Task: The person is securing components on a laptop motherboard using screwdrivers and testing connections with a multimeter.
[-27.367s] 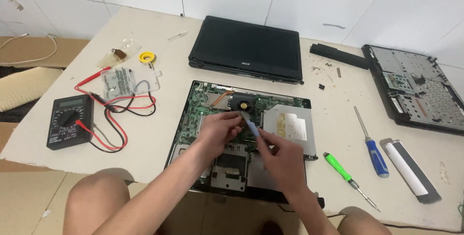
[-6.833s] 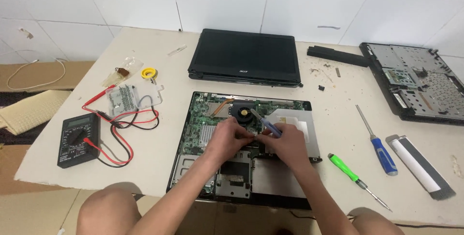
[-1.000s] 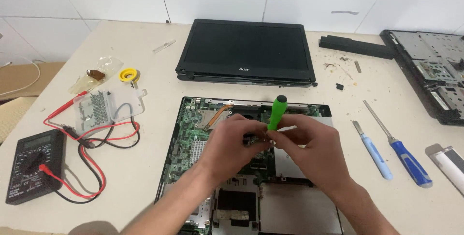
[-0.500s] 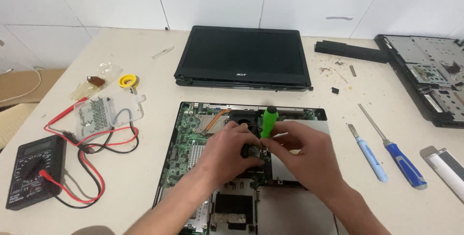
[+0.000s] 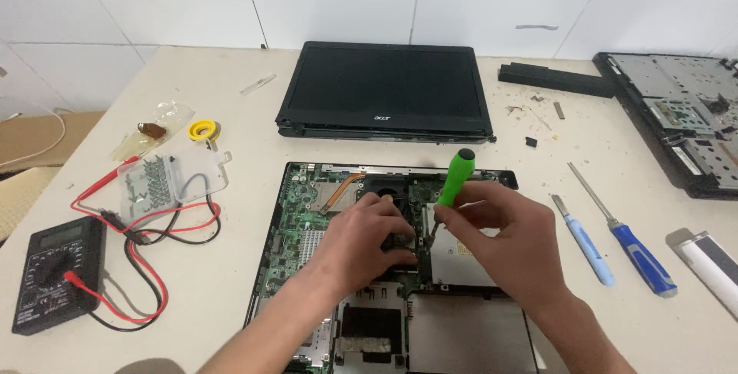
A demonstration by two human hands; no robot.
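Note:
An opened laptop base (image 5: 304,224) with a green circuit board lies in front of me on the pale table. My right hand (image 5: 503,243) grips a green-handled screwdriver (image 5: 455,178), held nearly upright with its tip down on the board near the optical drive (image 5: 461,255). Beside it, my left hand (image 5: 365,243) rests on the board with fingers curled around the spot under the tip, covering the fan area. Whether those fingers hold anything is hidden.
A detached black laptop screen (image 5: 384,89) lies behind the base. Two blue screwdrivers (image 5: 615,224) lie at the right, next to a white tool (image 5: 711,266) and another opened laptop part (image 5: 676,116). At left are a multimeter (image 5: 54,274) with red and black leads and a clear screw box (image 5: 165,182).
Over the last second the green screwdriver has stayed in my right hand, dipping lower and then rising a little. Both hands remain over the middle of the board.

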